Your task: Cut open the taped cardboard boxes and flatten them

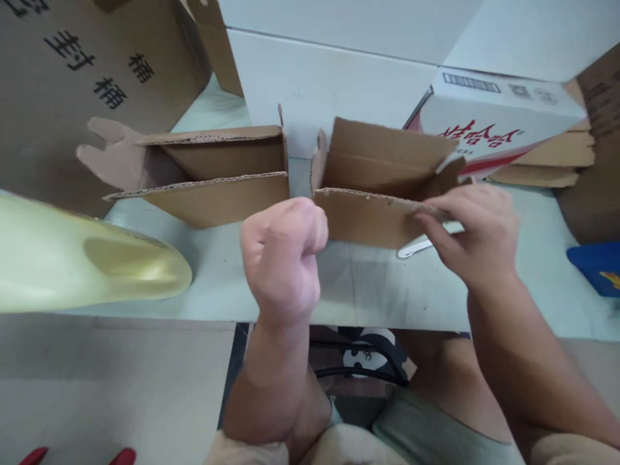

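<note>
My left hand [285, 258] is closed in a fist, raised in front of the gap between two small brown cardboard boxes, and nothing shows in it. With my right hand [475, 226] I pinch the front edge of the right-hand cardboard box [368, 218], near its right corner. This box stands open at the top, its back flap upright. The left-hand cardboard box [227, 200] is open at the top too, with a notched flap sticking out on its left. A white flat object [415, 248], partly hidden, lies under my right hand.
A pale yellow rounded object [97, 255] lies on the pale tabletop [217, 271] at left. Large white boxes [334, 90] stand behind. At right are a white box with red lettering [504, 123], stacked cardboard [537, 168] and a blue object [598, 266].
</note>
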A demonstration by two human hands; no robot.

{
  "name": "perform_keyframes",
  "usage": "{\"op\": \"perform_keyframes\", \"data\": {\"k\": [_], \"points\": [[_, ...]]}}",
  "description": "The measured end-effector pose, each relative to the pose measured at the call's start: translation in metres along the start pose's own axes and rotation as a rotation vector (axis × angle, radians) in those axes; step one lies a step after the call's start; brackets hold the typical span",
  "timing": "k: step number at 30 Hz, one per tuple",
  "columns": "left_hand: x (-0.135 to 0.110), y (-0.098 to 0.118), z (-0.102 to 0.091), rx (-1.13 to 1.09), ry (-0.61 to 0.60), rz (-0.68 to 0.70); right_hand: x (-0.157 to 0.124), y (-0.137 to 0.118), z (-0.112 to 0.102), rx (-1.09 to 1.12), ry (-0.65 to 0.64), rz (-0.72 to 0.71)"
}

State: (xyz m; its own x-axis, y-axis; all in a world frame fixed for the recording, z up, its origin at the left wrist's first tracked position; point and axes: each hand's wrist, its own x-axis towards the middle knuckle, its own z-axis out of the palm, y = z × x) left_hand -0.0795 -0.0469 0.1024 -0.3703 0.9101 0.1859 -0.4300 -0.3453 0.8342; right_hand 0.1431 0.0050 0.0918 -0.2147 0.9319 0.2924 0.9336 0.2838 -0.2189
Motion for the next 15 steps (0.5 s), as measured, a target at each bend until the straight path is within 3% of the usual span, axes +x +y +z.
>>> {"op": "perform_keyframes", "data": {"k": [3, 7, 10, 13, 15], "points": [[0.005, -0.014, 0.002, 0.137, 0.110, 0.131, -0.041, 0.015, -0.002, 0.166, 0.130, 0.016], [0.016, -0.043, 0.001, 0.266, 0.118, 0.295, -0.071, 0.034, 0.007, 0.326, 0.279, -0.054], [0.021, -0.060, 0.000, 0.342, 0.029, 0.292, -0.081, 0.047, 0.019, 0.427, 0.264, -0.017], [0.024, -0.069, 0.001, 0.471, -0.033, 0.233, -0.083, 0.062, 0.034, 0.542, 0.308, 0.123], [0.026, -0.073, 0.002, 0.498, -0.066, 0.228, -0.081, 0.071, 0.043, 0.611, 0.254, 0.130]]}}
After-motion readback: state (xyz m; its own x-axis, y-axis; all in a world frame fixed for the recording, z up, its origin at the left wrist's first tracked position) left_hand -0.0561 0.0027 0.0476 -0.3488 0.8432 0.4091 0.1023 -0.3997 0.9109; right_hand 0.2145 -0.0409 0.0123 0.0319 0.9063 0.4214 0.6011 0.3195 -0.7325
